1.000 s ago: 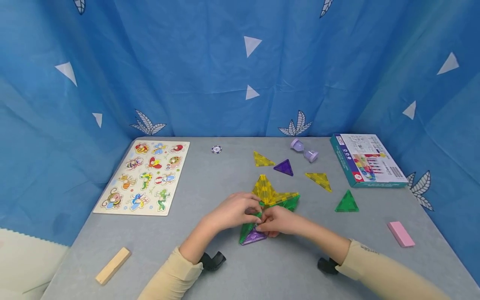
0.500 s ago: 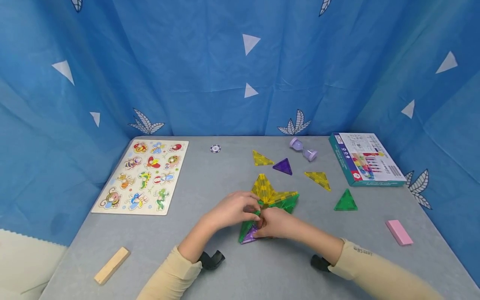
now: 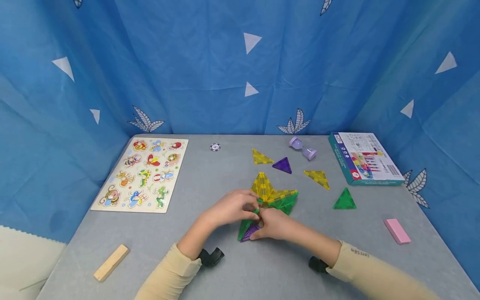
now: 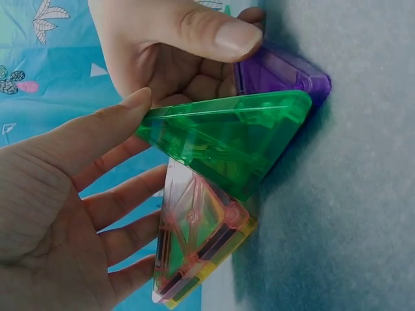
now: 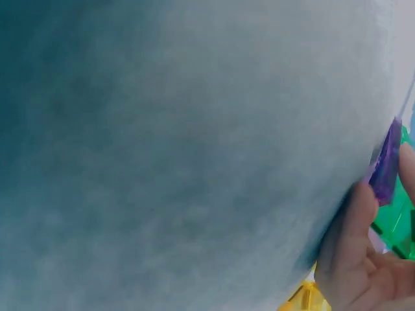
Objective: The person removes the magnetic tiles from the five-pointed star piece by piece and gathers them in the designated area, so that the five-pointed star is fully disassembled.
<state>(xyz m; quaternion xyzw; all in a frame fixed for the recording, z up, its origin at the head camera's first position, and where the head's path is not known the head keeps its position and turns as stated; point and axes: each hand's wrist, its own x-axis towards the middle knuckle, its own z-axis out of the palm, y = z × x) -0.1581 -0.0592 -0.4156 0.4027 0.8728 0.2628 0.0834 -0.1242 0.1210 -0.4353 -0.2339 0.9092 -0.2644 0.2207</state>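
A star-like structure of see-through magnetic tiles stands mid-table, with yellow tiles at its far side and a green part at its right. On its near left side my left hand pinches the corner of a green triangular tile with thumb and fingers. My right hand grips a purple triangular tile, its thumb across the outer face. That purple tile meets the green one along an edge near the tabletop. Behind the left fingers a pinkish tile shows. My hands hide the structure's middle.
Loose tiles lie beyond and to the right: yellow, purple, yellow and green. Around them are an hourglass, a box, a pink block, a peg puzzle, a chip and a wooden block.
My right hand has moved slightly left and covers more of the purple tile, which now looks tilted up. The left hand keeps its grip on the green tile.
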